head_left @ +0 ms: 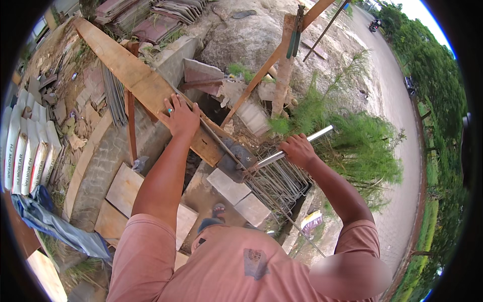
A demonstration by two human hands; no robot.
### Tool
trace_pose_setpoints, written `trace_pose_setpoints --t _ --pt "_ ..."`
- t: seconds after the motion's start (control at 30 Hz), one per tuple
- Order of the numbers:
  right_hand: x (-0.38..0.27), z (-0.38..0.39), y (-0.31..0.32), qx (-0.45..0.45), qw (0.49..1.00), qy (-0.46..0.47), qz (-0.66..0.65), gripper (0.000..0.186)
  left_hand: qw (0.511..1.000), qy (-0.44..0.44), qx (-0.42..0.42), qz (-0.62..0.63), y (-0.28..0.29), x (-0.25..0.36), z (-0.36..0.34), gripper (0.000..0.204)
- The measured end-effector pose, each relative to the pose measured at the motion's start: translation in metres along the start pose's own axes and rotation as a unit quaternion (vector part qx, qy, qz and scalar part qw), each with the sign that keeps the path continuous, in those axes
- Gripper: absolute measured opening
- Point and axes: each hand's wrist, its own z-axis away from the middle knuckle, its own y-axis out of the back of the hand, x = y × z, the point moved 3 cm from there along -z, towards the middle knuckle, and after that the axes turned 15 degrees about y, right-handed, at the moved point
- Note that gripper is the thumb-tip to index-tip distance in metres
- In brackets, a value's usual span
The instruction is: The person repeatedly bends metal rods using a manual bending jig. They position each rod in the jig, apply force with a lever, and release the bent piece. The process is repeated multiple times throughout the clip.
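Note:
My left hand [179, 117], with a ring on one finger, lies with fingers spread on a long wooden plank [123, 60]. A thin metal rod [214, 134] runs along the plank beside and partly under that hand, then past a dark metal block [234, 162] at the plank's near end. My right hand [298, 150] is closed around a silver metal pipe [320, 134]. The pipe's inner end meets a rusty fitting by the block, where the rod passes. Below the pipe hangs a bundle of bent metal rods [288, 189].
Green-handled cutters [294, 43] hang on a wooden post [283, 85] ahead. White sacks [31, 146] and a blue-grey tarp [60, 226] are at left. Pale tiles [229, 186] lie near my feet. A leafy bush [347, 156] stands at right, beside a paved road [397, 151].

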Motion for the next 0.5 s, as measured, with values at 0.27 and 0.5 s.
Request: trace_pose_setpoints --t 0.27,0.5 --pt "-0.011 0.003 -0.004 0.003 0.998 -0.054 -0.021 0.016 1.000 0.003 0.010 0.021 -0.002 -0.004 -0.003 0.070" --pt "0.069 0.061 -0.005 0.017 0.987 -0.157 0.015 0.018 0.999 0.003 -0.038 0.020 0.014 0.004 0.007 0.069"
